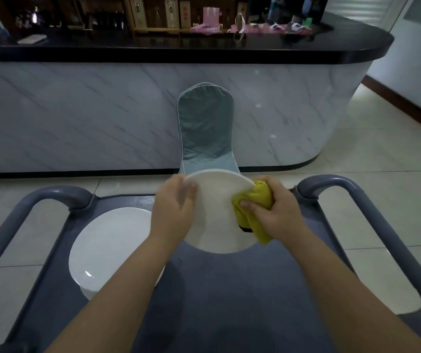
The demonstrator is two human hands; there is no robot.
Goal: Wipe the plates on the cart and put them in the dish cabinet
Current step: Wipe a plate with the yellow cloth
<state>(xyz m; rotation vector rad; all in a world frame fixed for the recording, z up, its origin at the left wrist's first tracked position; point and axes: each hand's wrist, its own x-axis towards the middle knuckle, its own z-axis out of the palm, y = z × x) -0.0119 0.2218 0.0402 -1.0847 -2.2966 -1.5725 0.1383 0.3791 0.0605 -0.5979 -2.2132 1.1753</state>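
Pale glossy floor tiles [357,138] run up to a curved bar [128,110] with a marble-look front and a black top [178,50]. Behind it, wooden shelves [153,14] hold boxes and dark bottles whose labels are too blurred to read, and pink packets [209,26] lie on the far right of the black top. One chair [205,128] in a grey-green cover stands against the bar. Nearest is a grey cart [229,289] with two looped handles, one left [8,225] and one right [382,225]. Two white plates are in view. One plate [107,245] lies flat on the left of the cart; whether more are stacked beneath it cannot be told. The held plate [217,200] is raised and tilted over the cart's far middle. The left hand [173,207] grips its left rim, thumb on the face and fingers curled behind. The right hand [278,212] has its fingers closed around one bunched yellow cloth [260,197] pressed against the held plate's right edge.
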